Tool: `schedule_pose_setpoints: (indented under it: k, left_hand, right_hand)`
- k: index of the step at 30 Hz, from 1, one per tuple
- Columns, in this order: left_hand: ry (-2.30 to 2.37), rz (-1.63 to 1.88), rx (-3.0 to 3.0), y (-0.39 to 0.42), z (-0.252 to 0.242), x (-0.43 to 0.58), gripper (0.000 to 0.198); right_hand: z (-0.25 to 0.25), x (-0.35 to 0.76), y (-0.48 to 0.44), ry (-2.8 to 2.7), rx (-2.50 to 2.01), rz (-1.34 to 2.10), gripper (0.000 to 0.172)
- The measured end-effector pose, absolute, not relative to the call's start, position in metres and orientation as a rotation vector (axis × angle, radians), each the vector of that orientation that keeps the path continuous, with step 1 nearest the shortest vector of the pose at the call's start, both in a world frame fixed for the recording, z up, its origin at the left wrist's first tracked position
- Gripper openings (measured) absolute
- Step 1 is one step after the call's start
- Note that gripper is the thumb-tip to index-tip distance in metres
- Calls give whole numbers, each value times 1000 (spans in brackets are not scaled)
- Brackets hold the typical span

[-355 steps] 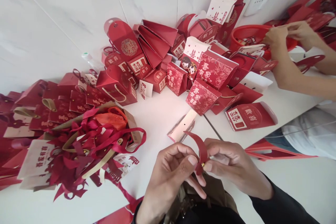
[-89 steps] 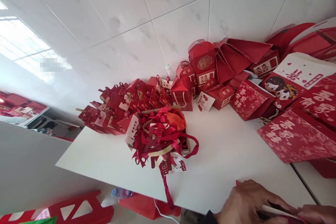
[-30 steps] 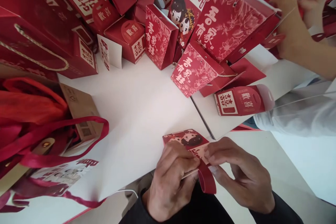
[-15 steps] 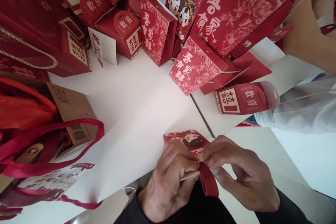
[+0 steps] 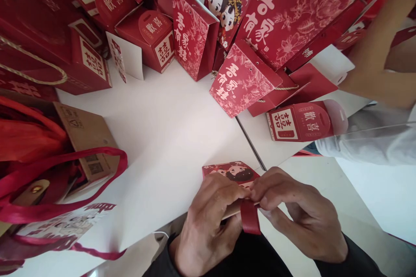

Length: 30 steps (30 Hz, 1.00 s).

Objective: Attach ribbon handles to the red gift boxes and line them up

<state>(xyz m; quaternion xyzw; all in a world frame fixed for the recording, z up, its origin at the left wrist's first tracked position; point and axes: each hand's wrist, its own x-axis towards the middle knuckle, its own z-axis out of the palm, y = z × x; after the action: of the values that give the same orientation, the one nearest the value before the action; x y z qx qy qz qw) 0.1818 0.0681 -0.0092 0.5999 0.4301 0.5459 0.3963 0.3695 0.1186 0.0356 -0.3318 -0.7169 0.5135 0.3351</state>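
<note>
At the table's near edge, both hands are on a small red paper gift box (image 5: 235, 170) printed with cartoon faces. My left hand (image 5: 211, 220) wraps round its near part, fingers closed on the cardboard. A dark red flap (image 5: 250, 217) curls down between the hands, and a strip of tan inner board shows beside it. My right hand (image 5: 295, 212) pinches at the root of this flap with thumb and fingertips. A thin pale edge pokes out at that pinch; what exactly it grips there is partly hidden.
Red gift bags (image 5: 242, 80) and boxes (image 5: 147, 37) crowd the far side of the white table (image 5: 162, 130). A red box (image 5: 300, 122) lies at right by another person's arm (image 5: 373, 69). A cardboard carton (image 5: 87, 134) and a ribbon-handled bag (image 5: 68, 227) stand at left.
The dark red flap has shifted left and shortened between my hands, and my left fingers have moved slightly. At the right, the other person's arm has come lower and further in.
</note>
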Motion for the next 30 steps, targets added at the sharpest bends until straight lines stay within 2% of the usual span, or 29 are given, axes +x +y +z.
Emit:
schedule_pose_setpoints:
  k: [8,15,20,30]
  left_hand:
    - [1085,1409,1491,68,-8,182,40]
    - [1007,1396,1520,69,-11,180,36]
    - [1035,1424,1503,72,-6,182,23]
    - [1015,1422,1497,73,-7,182,23]
  right_hand:
    - [36,369,117,-1861,-878,1350,24]
    - [42,373,117,-1953,-997,1407,38]
    - [46,371,119,-2028,-930,1295,33]
    - [45,370,119,-2046,-912,1203,33]
